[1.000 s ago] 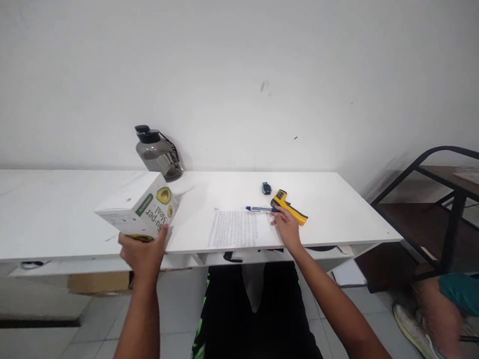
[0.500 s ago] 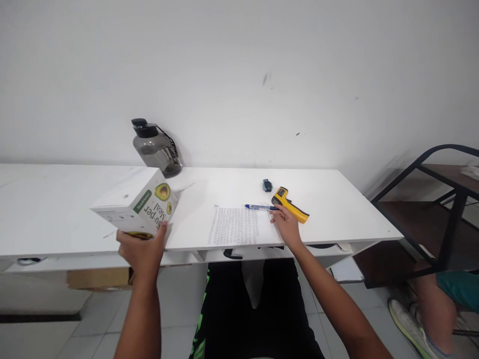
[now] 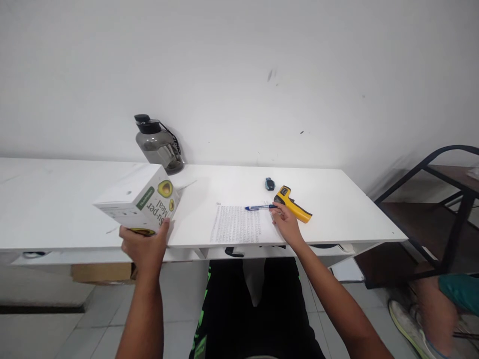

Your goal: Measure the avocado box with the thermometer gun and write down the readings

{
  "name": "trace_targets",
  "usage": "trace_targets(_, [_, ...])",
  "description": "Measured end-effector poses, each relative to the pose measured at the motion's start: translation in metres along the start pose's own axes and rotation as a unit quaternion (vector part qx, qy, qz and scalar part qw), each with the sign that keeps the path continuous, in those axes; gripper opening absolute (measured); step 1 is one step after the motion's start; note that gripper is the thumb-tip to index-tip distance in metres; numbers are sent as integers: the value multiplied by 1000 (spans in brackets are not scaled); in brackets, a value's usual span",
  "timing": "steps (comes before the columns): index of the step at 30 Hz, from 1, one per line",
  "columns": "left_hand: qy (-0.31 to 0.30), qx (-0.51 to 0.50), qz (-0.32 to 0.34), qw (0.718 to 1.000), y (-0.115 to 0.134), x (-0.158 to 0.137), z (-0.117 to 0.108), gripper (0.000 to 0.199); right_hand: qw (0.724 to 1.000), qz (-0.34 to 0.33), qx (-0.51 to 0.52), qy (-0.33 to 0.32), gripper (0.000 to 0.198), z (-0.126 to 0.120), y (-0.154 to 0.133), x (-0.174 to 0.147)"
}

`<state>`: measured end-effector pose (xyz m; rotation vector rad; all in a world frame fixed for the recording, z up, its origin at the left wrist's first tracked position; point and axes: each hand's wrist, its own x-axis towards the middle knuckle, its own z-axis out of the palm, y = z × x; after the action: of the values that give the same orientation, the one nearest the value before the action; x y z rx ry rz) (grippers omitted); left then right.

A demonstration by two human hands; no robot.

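Note:
My left hand [image 3: 145, 244] grips the near side of a white carton [image 3: 130, 194] printed with avocados and the words "Su-per Meal", its thumb up along the right face. The carton is tilted over the left part of the desk. My right hand [image 3: 285, 222] pinches one end of a blue pen [image 3: 258, 207], which points left over a handwritten sheet of paper [image 3: 235, 225]. Just right of that hand lies a yellow infrared thermometer [image 3: 295, 207]. Behind the pen is a small dark wristwatch [image 3: 269, 184].
A grey water bottle [image 3: 160, 149] with a black cap stands by the wall on the white desk [image 3: 359, 214]. Below the desk top is an open shelf, with a cardboard box [image 3: 103, 272] lower left. At right are a black metal rack [image 3: 449, 219] and another person's leg [image 3: 436, 304].
The view has shifted slightly, so everything sits a little differently in the picture. Both hands keep their holds on the carton and the pen.

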<state>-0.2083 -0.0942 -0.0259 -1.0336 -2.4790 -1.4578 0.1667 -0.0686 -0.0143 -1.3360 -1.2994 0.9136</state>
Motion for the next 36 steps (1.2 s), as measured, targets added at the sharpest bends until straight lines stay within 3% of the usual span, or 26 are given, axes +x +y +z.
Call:
trace_targets(15, [-1, -4, 7, 1000, 2, -1, -2, 102, 997, -39, -35, -65, 41, -1, 5, -1])
trace_targets(25, [-2, -10, 11, 1000, 5, -1, -5, 100, 992, -19, -83, -98, 35, -2, 0, -4])
trace_targets(36, [3, -6, 23, 1000, 0, 0, -1, 98, 991, -33, -111, -71, 40, -3, -5, -5])
